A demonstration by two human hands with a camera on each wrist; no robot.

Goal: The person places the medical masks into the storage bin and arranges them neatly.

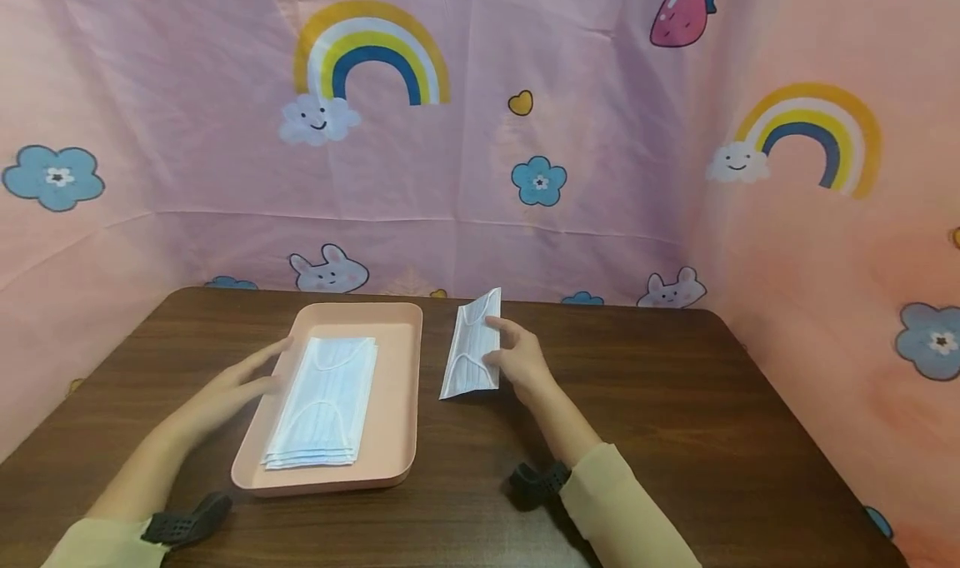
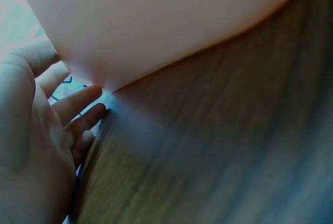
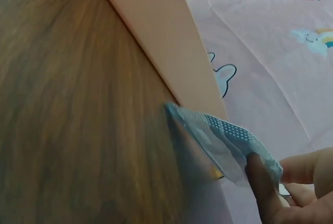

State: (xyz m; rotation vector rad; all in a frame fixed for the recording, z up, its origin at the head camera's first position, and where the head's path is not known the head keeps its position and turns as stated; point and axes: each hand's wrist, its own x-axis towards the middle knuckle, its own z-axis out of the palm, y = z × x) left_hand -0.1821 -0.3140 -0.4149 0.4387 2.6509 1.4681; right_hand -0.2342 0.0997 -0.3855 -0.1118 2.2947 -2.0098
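Note:
My right hand (image 1: 522,361) pinches one pale blue face mask (image 1: 472,343) by its right long edge, to the right of the tray. In the right wrist view, thumb and fingers grip the end of that mask (image 3: 223,135), which slants above the table. A shallow pink tray (image 1: 393,401) holds a stack of several face masks (image 1: 322,406) with white ear loops. My left hand (image 1: 228,395) is at the tray's left side, fingers extended. In the left wrist view, the fingertips touch the tray's side wall (image 2: 156,21).
Under everything lies a dark brown wooden table (image 1: 675,426) with rounded far corners. A pink and purple cloth (image 1: 600,176) with rainbows, flowers and rabbits hangs behind and beside it. Each wrist wears a black strap (image 1: 536,483).

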